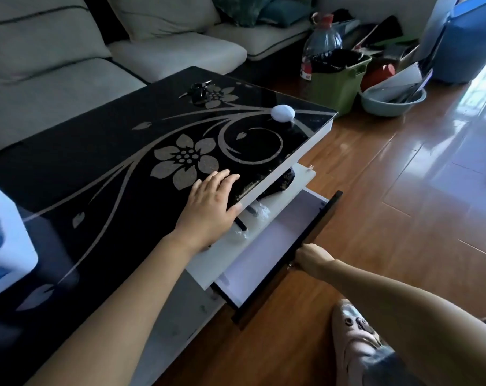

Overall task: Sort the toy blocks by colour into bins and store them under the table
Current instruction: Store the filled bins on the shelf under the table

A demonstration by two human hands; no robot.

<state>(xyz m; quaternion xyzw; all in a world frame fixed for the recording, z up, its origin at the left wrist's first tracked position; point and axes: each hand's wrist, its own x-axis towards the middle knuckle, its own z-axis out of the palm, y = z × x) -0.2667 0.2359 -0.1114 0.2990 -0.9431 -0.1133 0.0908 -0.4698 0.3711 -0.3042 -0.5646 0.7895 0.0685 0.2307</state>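
A low table with a black glass top and a pale flower pattern fills the left of the view. My left hand lies flat on its near edge, fingers apart, thumb hooked over the rim. Under the top, a drawer with a white inside and a black front stands pulled out; its inside looks bare. My right hand is closed on the top of the drawer's black front. No toy blocks or sorting bins show in view.
A white shelf under the top holds dark items and clear plastic wrap. Keys and a white round object lie on the table. Sofa behind; green bin, bottle, basin on the wooden floor. My slipper is below.
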